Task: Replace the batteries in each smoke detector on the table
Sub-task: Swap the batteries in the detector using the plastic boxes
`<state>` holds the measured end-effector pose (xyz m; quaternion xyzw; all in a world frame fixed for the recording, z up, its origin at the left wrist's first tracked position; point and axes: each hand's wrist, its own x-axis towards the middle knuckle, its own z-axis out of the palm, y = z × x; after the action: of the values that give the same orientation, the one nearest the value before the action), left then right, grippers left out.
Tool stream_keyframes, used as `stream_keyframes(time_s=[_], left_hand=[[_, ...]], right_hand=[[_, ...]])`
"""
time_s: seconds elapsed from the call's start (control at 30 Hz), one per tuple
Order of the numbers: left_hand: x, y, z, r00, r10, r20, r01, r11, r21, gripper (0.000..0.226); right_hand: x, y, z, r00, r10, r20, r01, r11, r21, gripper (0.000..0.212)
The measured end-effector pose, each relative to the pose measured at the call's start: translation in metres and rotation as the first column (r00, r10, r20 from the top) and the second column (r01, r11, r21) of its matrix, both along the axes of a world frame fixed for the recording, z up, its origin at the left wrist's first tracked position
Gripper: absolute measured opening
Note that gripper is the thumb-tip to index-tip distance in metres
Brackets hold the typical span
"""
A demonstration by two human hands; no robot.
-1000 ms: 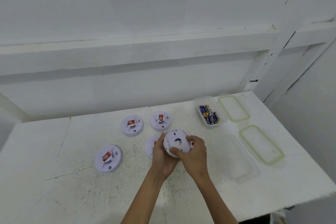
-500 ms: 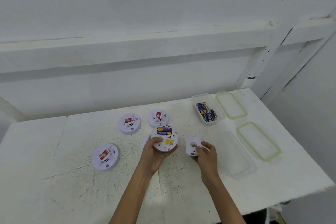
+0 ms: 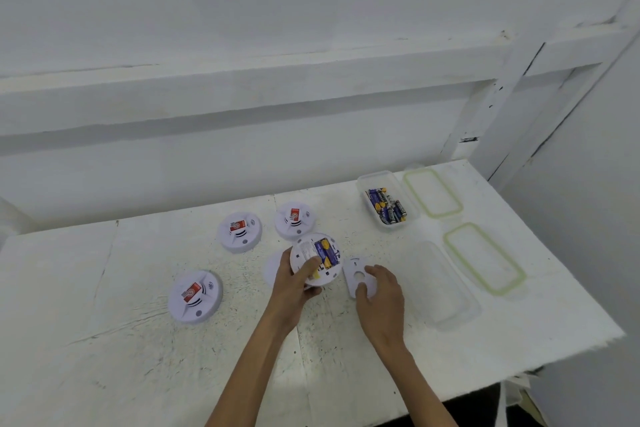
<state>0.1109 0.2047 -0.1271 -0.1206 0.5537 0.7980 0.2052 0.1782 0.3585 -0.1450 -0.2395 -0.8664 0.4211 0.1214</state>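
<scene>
The left hand [image 3: 294, 282] grips the opened round white plastic smoke detector [image 3: 317, 258] over the scuffed white table [image 3: 138, 357], with its thumb beside the blue-and-yellow batteries [image 3: 325, 253]. The right hand [image 3: 381, 291] pinches the loose round white cover [image 3: 356, 276]. Held one-handed, the detector could slip during prying.

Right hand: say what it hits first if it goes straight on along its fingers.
The white round back cover that the right hand touches at its fingertips. Past it, probably the opened white smoke detector held in the left hand, though depth is unclear.
</scene>
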Motion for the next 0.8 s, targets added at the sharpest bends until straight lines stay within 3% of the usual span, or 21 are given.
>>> stream_keyframes(time_s=[0.1, 0.17, 0.3, 0.47, 0.8], left_hand=[[0.002, 0.001, -0.002, 0.999, -0.035, -0.012, 0.035, 0.999, -0.023, 0.041], [0.004, 0.001, -0.004, 0.999, -0.037, 0.002, 0.037, 0.999, -0.025, 0.043], [0.004, 0.000, -0.006, 1.000, -0.029, 0.011, 0.029, 0.999, -0.022, 0.042], [0.007, 0.006, -0.007, 0.998, -0.069, 0.012, 0.070, 0.997, -0.019, 0.039], [0.008, 0.030, -0.006, 0.983, -0.183, 0.017, 0.183, 0.983, -0.006, 0.038]], right_hand=[[0.000, 0.000, 0.015, 0.995, 0.070, -0.065, -0.065, 0.995, 0.074, 0.022], [0.006, 0.006, 0.023, 0.997, 0.045, -0.063, -0.032, 0.978, 0.207, 0.020], [0.020, 0.038, 0.023, 0.987, -0.124, 0.105, 0.058, 0.874, 0.482, 0.041], [0.022, 0.065, 0.011, 0.966, -0.127, 0.227, 0.025, 0.914, 0.404, 0.032], [0.017, 0.063, 0.012, 0.979, -0.076, 0.189, 0.009, 0.943, 0.334, 0.027]])
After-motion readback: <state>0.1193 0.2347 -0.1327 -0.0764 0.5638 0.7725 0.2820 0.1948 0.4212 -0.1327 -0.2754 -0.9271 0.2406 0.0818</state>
